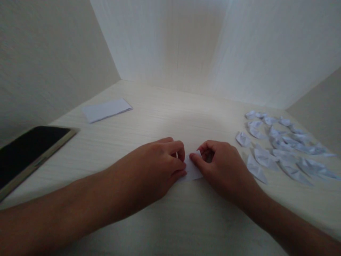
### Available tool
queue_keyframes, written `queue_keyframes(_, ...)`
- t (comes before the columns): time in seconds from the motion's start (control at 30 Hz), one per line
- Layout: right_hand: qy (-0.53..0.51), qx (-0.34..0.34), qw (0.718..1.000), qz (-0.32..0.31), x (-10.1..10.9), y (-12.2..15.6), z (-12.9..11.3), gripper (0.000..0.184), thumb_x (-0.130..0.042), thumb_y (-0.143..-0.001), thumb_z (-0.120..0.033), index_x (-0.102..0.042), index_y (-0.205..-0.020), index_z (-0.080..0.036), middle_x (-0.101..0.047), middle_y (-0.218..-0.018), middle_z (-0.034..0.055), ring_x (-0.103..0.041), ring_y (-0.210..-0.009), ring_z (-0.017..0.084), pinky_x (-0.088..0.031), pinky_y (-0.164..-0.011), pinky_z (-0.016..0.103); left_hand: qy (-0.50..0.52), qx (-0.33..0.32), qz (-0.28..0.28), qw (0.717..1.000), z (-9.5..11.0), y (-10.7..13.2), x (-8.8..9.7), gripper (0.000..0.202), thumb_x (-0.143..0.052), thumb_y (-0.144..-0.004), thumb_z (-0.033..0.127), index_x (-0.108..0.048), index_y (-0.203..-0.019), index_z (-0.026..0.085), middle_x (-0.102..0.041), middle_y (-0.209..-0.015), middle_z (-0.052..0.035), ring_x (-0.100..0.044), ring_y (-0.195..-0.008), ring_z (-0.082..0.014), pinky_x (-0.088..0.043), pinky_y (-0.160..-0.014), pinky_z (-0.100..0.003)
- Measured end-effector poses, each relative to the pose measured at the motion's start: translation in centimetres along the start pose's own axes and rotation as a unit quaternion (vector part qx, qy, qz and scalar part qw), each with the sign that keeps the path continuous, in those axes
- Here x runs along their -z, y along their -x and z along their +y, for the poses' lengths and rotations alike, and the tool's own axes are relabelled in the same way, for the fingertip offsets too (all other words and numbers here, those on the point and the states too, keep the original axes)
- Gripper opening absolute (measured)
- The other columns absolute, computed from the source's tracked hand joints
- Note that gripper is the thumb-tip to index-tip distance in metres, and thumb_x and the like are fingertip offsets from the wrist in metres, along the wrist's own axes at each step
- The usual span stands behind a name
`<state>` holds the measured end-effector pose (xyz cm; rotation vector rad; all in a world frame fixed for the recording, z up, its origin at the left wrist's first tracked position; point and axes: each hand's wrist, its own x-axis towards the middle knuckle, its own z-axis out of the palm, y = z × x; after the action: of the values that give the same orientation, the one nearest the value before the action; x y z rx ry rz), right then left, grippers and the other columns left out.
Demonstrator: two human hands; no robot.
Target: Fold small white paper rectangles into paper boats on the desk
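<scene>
Between my hands, low in the middle of the view, is a small piece of white paper (194, 171). My left hand (162, 163) is closed at its left edge, the fingertips pinching or pressing there. From the other side my right hand (220, 161) grips the paper, thumb on top and fingers curled behind its upper right part. My fingers cover much of the sheet, so its folds are hard to make out.
Several small folded paper boats (263, 158) lie in a cluster on the right of the pale wooden table (149, 121). A stack of white paper (108, 109) rests at the back left. A dark-screened tablet (32, 151) lies at the left edge. Pale walls (173, 46) enclose the table.
</scene>
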<state>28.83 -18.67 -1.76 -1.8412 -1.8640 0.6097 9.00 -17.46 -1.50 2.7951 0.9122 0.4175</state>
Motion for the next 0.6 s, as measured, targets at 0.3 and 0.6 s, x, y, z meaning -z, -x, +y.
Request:
queue_keyframes(0.3, -0.010, 0.231, 0.973, 0.008, 0.0, 0.5, 2.0, 0.013, -0.066, -0.091, -0.015, -0.078, -0.094, -0.019, -0.074, -0.086, 0.0039, -0.065, -0.075, 0.018, -0.047, -0.070, 0.032, 0.015, 0.035, -0.010, 0.999, 0.4, -0.3, 0.2, 0.023, -0.059, -0.099, 0.016, -0.077, -0.085, 0.019, -0.071, -0.096, -0.0020, -0.063, -0.087, -0.0179, -0.051, -0.080, -0.029)
queue_keyframes(0.6, 0.067, 0.427, 0.902, -0.007, 1.5, 0.5, 2.8, 0.018, -0.063, -0.096, -0.010, -0.079, -0.101, -0.015, -0.080, -0.100, 0.0074, -0.070, -0.081, 0.022, -0.051, -0.075, 0.038, 0.007, 0.023, 0.002, 1.000, 0.4, -0.2, -0.1, 0.022, -0.059, -0.098, 0.014, -0.080, -0.095, 0.020, -0.073, -0.105, -0.0028, -0.066, -0.091, -0.0177, -0.053, -0.085, -0.028)
